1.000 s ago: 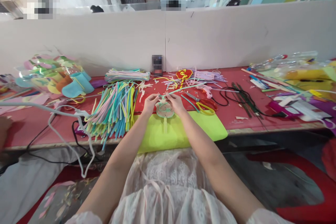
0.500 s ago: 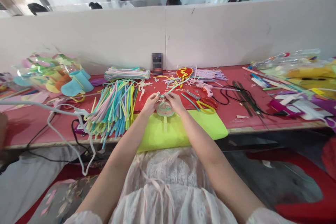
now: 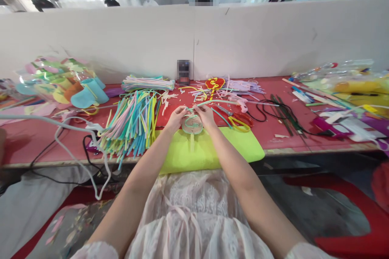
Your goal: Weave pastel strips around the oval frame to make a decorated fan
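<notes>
Centre of frame: right hand (image 3: 206, 115) grip pinches thin pale-green flexible strip (image 3: 214, 102); left hand (image 3: 176, 118) beside it, grip too small to tell. Round beige disc, green-rimmed, short-handled (image 3: 192, 125), sits between them over lime-green slab (image 3: 234, 145). Uneven pull could kink strip; slipping fingers could skew disc.

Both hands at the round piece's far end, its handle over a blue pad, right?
Colour's wrong: the head view shows a yellow-green pad. The left hand and right hand are at the round piece's far end, its handle over the pad.
</notes>
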Tool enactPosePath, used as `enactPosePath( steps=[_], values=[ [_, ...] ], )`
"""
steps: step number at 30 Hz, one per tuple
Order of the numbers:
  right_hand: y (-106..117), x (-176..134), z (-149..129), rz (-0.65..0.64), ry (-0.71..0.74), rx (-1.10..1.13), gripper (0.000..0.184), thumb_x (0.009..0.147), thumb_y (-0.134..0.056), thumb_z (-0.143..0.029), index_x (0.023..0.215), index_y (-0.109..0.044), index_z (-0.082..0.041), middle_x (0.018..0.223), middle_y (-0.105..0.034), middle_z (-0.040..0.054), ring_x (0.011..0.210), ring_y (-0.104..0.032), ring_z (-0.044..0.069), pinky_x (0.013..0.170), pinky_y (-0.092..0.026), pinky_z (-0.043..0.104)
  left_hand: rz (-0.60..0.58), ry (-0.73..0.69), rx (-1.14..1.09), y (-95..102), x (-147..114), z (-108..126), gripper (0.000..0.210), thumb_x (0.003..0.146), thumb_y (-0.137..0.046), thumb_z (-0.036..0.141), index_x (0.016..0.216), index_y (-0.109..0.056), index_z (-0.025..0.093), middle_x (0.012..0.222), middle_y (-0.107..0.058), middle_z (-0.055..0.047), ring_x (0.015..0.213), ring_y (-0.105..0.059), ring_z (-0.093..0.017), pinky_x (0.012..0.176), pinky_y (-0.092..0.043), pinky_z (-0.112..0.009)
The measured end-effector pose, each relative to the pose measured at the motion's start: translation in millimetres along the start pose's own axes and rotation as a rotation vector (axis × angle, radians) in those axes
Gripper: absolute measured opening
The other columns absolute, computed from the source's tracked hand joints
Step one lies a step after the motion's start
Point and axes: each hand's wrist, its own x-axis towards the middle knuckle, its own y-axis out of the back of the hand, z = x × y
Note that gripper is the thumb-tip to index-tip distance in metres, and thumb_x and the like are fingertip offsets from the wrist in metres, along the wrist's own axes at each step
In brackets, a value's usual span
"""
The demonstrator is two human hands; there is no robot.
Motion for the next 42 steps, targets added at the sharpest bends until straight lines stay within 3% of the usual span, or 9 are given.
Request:
enactPosePath(
  steps=[17, 27, 34, 42],
  values=[
    [2, -3, -7, -0.054, 0.093, -0.222, 0.03, 0.067, -0.064, -0.048, 0.065, -0.059, -0.019, 0.059, -0.057, -0.0025, 0.058, -0.051, 0.01, 0.061, -0.041, 0.023, -0.1, 0.1, 0.05, -2.0, -6, 8, 0.022, 0.065, -0.071, 0.03, 0.074, -0.058, 0.013, 0.073, -0.063, -0.003, 0.066, -0.059, -0.011, 0.067, -0.046, -0.023],
    [1, -2, -5, -0.066, 0.094, -0.208, 0.03, 0.068, -0.063, -0.049, 0.068, -0.06, -0.02, 0.061, -0.058, -0.0019, 0.058, -0.052, 0.011, 0.06, -0.042, 0.024, -0.12, 0.075, 0.02, -2.4, -7, 8, 0.021, 0.067, -0.069, 0.031, 0.078, -0.06, 0.015, 0.078, -0.064, -0.004, 0.073, -0.06, -0.012, 0.071, -0.047, -0.025],
    [1, -5, -9, -0.116, 0.134, -0.294, 0.03, 0.071, -0.061, -0.048, 0.062, -0.058, -0.02, 0.055, -0.055, -0.0025, 0.055, -0.05, 0.011, 0.06, -0.04, 0.024, -0.185, 0.144, 0.155, 4.9, -1, 5, 0.023, 0.061, -0.072, 0.028, 0.076, -0.061, 0.013, 0.079, -0.064, -0.004, 0.068, -0.06, -0.013, 0.066, -0.045, -0.025],
    [0, -4, -9, -0.006, 0.093, -0.252, 0.033, 0.068, -0.062, -0.051, 0.065, -0.059, -0.018, 0.058, -0.056, -0.0018, 0.057, -0.05, 0.011, 0.059, -0.041, 0.023, -0.004, -0.045, 0.31, 5.7, 3, -1, 0.031, 0.075, -0.057, 0.044, 0.092, -0.058, 0.018, 0.079, -0.063, -0.002, 0.068, -0.063, -0.012, 0.061, -0.046, -0.021]
  ],
)
